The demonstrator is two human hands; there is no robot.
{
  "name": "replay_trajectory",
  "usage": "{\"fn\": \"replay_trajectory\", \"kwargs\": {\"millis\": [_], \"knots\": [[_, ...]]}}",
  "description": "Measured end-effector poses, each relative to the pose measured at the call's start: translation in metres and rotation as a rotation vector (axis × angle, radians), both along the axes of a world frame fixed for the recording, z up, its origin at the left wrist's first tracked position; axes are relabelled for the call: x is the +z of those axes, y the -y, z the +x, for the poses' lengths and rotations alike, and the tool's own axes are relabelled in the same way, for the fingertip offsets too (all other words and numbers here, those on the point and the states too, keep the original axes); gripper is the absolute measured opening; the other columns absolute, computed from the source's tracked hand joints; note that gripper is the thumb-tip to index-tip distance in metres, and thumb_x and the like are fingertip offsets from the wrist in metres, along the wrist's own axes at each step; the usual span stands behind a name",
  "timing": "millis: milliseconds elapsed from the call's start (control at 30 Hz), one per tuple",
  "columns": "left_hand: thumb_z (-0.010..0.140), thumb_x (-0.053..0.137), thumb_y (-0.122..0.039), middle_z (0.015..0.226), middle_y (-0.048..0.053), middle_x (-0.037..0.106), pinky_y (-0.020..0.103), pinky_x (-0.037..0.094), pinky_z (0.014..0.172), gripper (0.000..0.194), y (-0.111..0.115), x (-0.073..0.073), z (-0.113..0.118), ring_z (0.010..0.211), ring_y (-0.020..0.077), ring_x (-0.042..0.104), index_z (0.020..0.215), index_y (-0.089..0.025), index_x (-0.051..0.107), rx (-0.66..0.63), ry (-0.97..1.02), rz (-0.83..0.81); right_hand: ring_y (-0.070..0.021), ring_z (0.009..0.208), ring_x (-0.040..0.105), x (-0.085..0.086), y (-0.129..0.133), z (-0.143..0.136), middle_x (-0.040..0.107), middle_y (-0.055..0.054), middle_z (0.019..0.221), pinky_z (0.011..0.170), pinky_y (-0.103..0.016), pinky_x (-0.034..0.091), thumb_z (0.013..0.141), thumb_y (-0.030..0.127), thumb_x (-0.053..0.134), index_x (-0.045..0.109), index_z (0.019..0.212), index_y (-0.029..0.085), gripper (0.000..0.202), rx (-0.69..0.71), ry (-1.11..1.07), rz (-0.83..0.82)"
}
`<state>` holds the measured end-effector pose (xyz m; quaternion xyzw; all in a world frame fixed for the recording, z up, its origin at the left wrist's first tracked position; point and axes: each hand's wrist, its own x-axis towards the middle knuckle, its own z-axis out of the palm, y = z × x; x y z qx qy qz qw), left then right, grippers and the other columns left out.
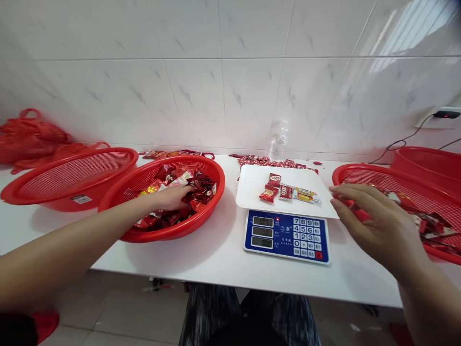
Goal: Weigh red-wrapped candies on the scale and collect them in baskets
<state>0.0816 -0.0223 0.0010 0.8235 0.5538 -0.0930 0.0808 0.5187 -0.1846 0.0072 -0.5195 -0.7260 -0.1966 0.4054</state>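
Observation:
My left hand (175, 198) reaches into a red plastic basket (111, 211) of wrapped candies (180, 180). Its visible fingers are stretched out and apart among the wrappers; the fingertips are partly hidden. To the right, my right hand (374, 218) hovers by the rim of another red basket (363, 170), thumb and fingers spread, with no candy visible in it. Between the hands stands a blue and white digital scale (287, 238). On its white tray (248, 190) lie several candies, among them a red wrapped candy (268, 193) and a yellow-and-silver stick (305, 195).
A red basket (72, 173) stands at the left, in front of red plastic bags (32, 137). Along the tiled wall lie more packets (266, 162) and a clear bottle (279, 144). A black cable (392, 144) runs from a wall socket behind the right basket.

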Motion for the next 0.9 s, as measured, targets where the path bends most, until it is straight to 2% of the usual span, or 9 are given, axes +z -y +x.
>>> {"fn": "replay_trajectory", "kwargs": {"millis": [67, 133, 233, 333, 433, 600, 733, 800, 900], "knots": [[0.069, 0.057, -0.032, 0.123, 0.015, 0.059, 0.035, 0.045, 0.087, 0.057, 0.0, -0.002, 0.002, 0.107, 0.0303, 0.057, 0.125, -0.019, 0.055, -0.041, -0.032, 0.03, -0.0279, 0.095, 0.065, -0.002, -0.001, -0.002, 0.068, -0.007, 0.105, 0.075, -0.039, 0.053, 0.088, 0.032, 0.055, 0.063, 0.109, 0.027, 0.022, 0.009, 0.004, -0.021], [0.069, 0.054, -0.025, 0.116, 0.013, 0.063, 0.032, 0.046, 0.083, 0.047, 0.001, 0.0, 0.003, 0.102, 0.028, 0.059, 0.115, -0.02, 0.061, -0.077, -0.049, 0.032, -0.0274, 0.097, 0.064, -0.003, -0.003, -0.003, 0.068, -0.007, 0.106, 0.078, -0.04, 0.052, 0.089, 0.032, 0.055, 0.062, 0.11, 0.026, 0.023, 0.017, 0.007, -0.033], [0.069, 0.049, -0.021, 0.092, 0.007, 0.069, 0.028, 0.045, 0.072, 0.024, 0.002, 0.012, 0.006, 0.084, 0.0237, 0.063, 0.085, -0.021, 0.067, -0.087, -0.011, -0.013, -0.0252, 0.096, 0.065, -0.005, -0.005, -0.005, 0.068, -0.005, 0.106, 0.08, -0.038, 0.051, 0.089, 0.032, 0.055, 0.062, 0.109, 0.025, 0.023, 0.027, 0.01, -0.044], [0.071, 0.049, -0.027, 0.077, 0.004, 0.068, 0.027, 0.042, 0.064, 0.015, 0.002, 0.027, 0.007, 0.071, 0.0218, 0.061, 0.073, -0.021, 0.062, -0.003, 0.05, -0.01, -0.0242, 0.097, 0.064, -0.006, -0.005, -0.005, 0.067, -0.005, 0.106, 0.079, -0.036, 0.051, 0.089, 0.033, 0.054, 0.062, 0.109, 0.024, 0.024, 0.024, 0.011, -0.053], [0.071, 0.052, -0.037, 0.07, 0.002, 0.065, 0.028, 0.04, 0.059, 0.017, 0.002, 0.035, 0.005, 0.066, 0.0213, 0.059, 0.071, -0.021, 0.061, 0.059, 0.114, -0.008, -0.0233, 0.097, 0.064, -0.006, -0.005, -0.004, 0.067, -0.005, 0.107, 0.077, -0.034, 0.051, 0.089, 0.033, 0.054, 0.063, 0.109, 0.023, 0.024, 0.022, 0.016, -0.055], [0.071, 0.055, -0.049, 0.057, 0.002, 0.054, 0.028, 0.034, 0.052, 0.032, 0.007, 0.037, 0.006, 0.053, 0.018, 0.051, 0.057, -0.02, 0.051, 0.106, 0.151, -0.072, -0.0219, 0.095, 0.065, -0.009, -0.006, -0.004, 0.068, -0.005, 0.105, 0.075, -0.032, 0.051, 0.089, 0.033, 0.055, 0.063, 0.109, 0.023, 0.023, 0.034, 0.026, -0.058], [0.078, 0.048, -0.053, 0.058, 0.002, 0.054, 0.029, 0.037, 0.053, 0.036, 0.007, 0.038, 0.009, 0.054, 0.0184, 0.052, 0.061, -0.021, 0.051, 0.102, 0.237, -0.1, -0.021, 0.093, 0.065, -0.008, -0.006, -0.005, 0.068, -0.005, 0.103, 0.072, -0.031, 0.052, 0.089, 0.031, 0.055, 0.063, 0.108, 0.023, 0.022, 0.033, 0.029, -0.066], [0.079, 0.047, -0.053, 0.064, 0.004, 0.059, 0.031, 0.04, 0.054, 0.035, 0.003, 0.041, 0.014, 0.059, 0.0204, 0.056, 0.067, -0.021, 0.055, 0.134, 0.311, -0.02, -0.0205, 0.092, 0.065, -0.007, -0.006, -0.005, 0.068, -0.005, 0.102, 0.071, -0.03, 0.053, 0.089, 0.031, 0.054, 0.063, 0.108, 0.023, 0.022, 0.028, 0.029, -0.083], [0.082, 0.046, -0.053, 0.073, 0.006, 0.064, 0.031, 0.044, 0.055, 0.035, -0.007, 0.047, 0.032, 0.066, 0.0213, 0.06, 0.074, -0.02, 0.057, 0.158, 0.534, 0.103, -0.0206, 0.091, 0.066, -0.004, -0.005, -0.006, 0.068, -0.007, 0.101, 0.073, -0.033, 0.054, 0.09, 0.031, 0.052, 0.063, 0.108, 0.022, 0.023, 0.022, 0.037, -0.098]]}}
